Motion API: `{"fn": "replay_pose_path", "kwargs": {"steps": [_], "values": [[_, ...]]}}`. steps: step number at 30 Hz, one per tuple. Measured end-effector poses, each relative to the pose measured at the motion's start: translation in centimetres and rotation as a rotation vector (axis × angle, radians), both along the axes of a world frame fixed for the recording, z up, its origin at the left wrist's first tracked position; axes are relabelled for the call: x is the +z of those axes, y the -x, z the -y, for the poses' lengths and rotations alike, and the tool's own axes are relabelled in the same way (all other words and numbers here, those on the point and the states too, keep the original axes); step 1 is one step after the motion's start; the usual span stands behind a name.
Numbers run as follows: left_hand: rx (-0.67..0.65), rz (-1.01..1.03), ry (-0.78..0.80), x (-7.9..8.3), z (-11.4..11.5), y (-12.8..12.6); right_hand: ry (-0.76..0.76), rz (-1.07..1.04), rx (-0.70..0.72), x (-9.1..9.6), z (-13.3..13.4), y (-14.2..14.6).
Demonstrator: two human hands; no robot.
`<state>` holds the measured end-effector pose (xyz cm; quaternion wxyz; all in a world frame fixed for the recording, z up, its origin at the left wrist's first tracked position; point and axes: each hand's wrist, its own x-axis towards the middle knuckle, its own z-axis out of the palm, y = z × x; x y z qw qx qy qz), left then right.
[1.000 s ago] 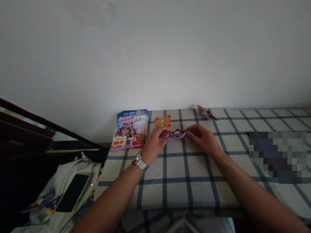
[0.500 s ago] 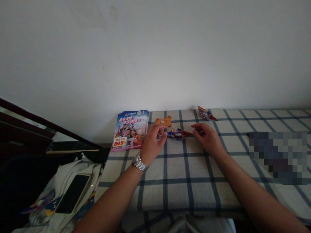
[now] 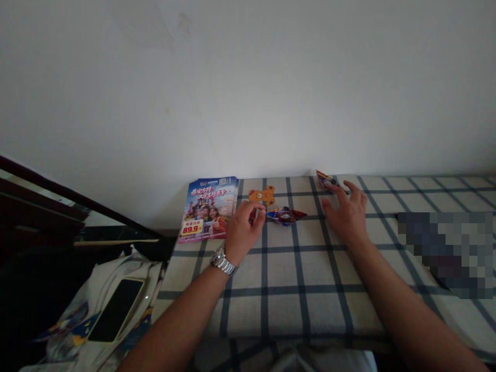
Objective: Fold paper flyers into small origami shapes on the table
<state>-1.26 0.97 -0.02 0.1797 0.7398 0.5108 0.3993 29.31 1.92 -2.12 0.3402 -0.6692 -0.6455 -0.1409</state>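
Note:
A folded paper boat [image 3: 287,215], made of colourful printed paper, rests on the checked cloth between my hands. Thumb and forefinger of my left hand [image 3: 245,225] are pinched together at its left tip; a silver watch [image 3: 223,260] is on that wrist. My right hand [image 3: 347,213] has its fingers spread and holds nothing. Just beyond its fingertips, close to the wall, lies a second folded paper boat [image 3: 326,181], partly behind the fingers. An orange bear-shaped cutout [image 3: 262,195] lies flat beyond my left hand.
A stack of printed flyers [image 3: 207,209] is at the left of the checked tablecloth [image 3: 284,294]. A phone [image 3: 116,310] lies on a white bag [image 3: 110,271] below the table's left side. At right is a blurred-out dark item [image 3: 445,256]. The white wall [image 3: 248,93] borders the far edge.
My right hand has left the near paper boat's right tip, moved right and away from me toward the far one, and spread its fingers. My left hand has stayed in place.

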Motion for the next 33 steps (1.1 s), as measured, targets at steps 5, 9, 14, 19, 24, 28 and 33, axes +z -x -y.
{"fn": "replay_pose_path", "kwargs": {"steps": [5, 9, 14, 19, 24, 28, 33], "values": [[0.001, -0.001, 0.003, 0.2, 0.1, 0.0, 0.073, -0.007, -0.024, -0.7, -0.7, -1.4], [-0.003, 0.002, 0.004, 0.3, 0.1, 0.0, 0.123, -0.051, 0.003, -0.6, -1.0, -2.2], [-0.016, 0.0, 0.006, 0.2, 0.1, 0.1, 0.138, -0.101, 0.056, -0.1, -1.0, -2.3], [-0.019, -0.002, -0.004, 0.2, 0.1, 0.0, 0.12, -0.164, 0.103, 0.4, -0.8, -1.8], [-0.032, -0.002, -0.006, 0.2, 0.1, 0.0, 0.096, -0.22, 0.16, 1.1, -0.4, -1.0], [-0.068, 0.011, -0.031, 0.3, 0.1, 0.1, 0.102, -0.304, 0.275, 1.5, 0.0, -0.2], [-0.114, 0.005, -0.065, 0.5, 0.2, 0.0, 0.101, -0.399, 0.368, 1.8, 0.5, 0.8]]}}
